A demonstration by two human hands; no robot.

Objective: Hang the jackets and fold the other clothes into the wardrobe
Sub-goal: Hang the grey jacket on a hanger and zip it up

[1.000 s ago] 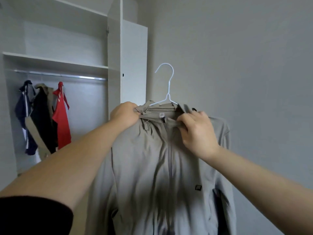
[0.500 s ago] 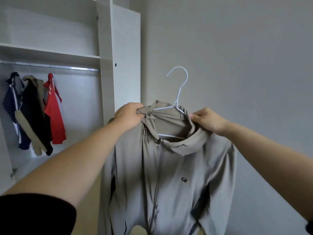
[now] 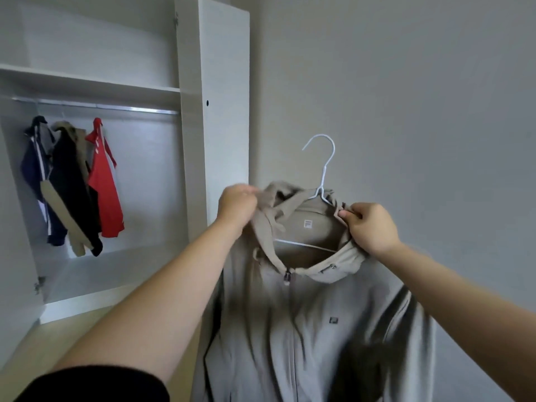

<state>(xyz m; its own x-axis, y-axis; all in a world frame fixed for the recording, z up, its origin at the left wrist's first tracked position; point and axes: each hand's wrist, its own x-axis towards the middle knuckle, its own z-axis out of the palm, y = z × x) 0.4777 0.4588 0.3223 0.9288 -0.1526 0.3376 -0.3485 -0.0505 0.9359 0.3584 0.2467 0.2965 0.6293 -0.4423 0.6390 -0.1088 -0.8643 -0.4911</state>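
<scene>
On the wardrobe rail (image 3: 95,107), three hung garments (image 3: 72,184) crowd the left end; to their right the rail runs bare up to the wardrobe's side panel (image 3: 190,111).

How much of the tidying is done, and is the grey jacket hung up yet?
Done: three garments already hang on the wardrobe rail. In hand: the left hand and right hand grip the grey jacket by its collar, with the white hanger inside. Left: hooking it onto the rail. No clothes for folding are in view.
</scene>
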